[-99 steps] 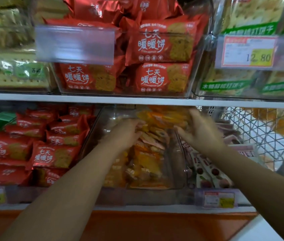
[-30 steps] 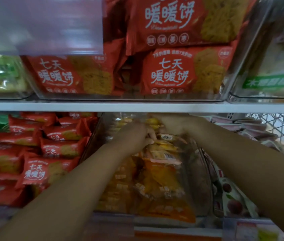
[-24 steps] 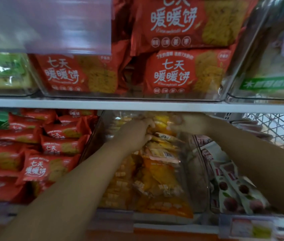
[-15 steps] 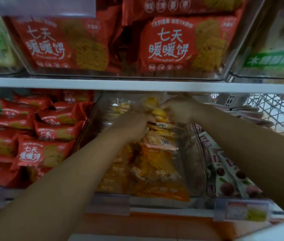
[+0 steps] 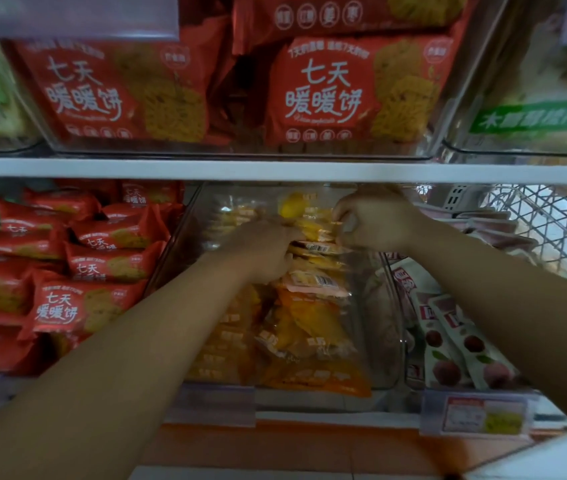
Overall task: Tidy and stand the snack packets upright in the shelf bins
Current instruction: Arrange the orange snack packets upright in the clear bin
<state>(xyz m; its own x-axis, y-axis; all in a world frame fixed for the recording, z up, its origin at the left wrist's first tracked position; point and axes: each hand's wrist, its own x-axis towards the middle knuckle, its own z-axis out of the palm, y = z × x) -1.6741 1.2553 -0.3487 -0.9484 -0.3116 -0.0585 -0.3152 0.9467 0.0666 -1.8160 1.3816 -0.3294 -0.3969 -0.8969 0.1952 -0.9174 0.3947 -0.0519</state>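
- The orange snack packets [image 5: 313,282] are found in the clear bin [image 5: 185,251] in the middle of the lower shelf, leaning one upon another from front to back, with barcoded edges turned upward
- The rear packets are taken from both sides: the grip of the left hand [image 5: 264,252] is closed with curled fingers on their left edges, and that of the right hand [image 5: 377,225] is pinched on their upper right edges
- The step in hand is judged to be the gathering of the rear packets into a standing row. It would be done well if the bunch were squeezed evenly, set on its bottom seams and pressed to the back wall, so that the front packets could be raised against it
- The thin film is likely to slip, so a hold lower than the seal is advised
- Red biscuit packets [image 5: 109,265] are seen in the bin to the left, fruit-printed packets [image 5: 459,344] to the right, and a wire basket [image 5: 538,216] beyond
- Overhead, a white shelf board [image 5: 275,169] carries large red packets [image 5: 327,95], and a blurred price tag [image 5: 479,414] is fixed to the front rail
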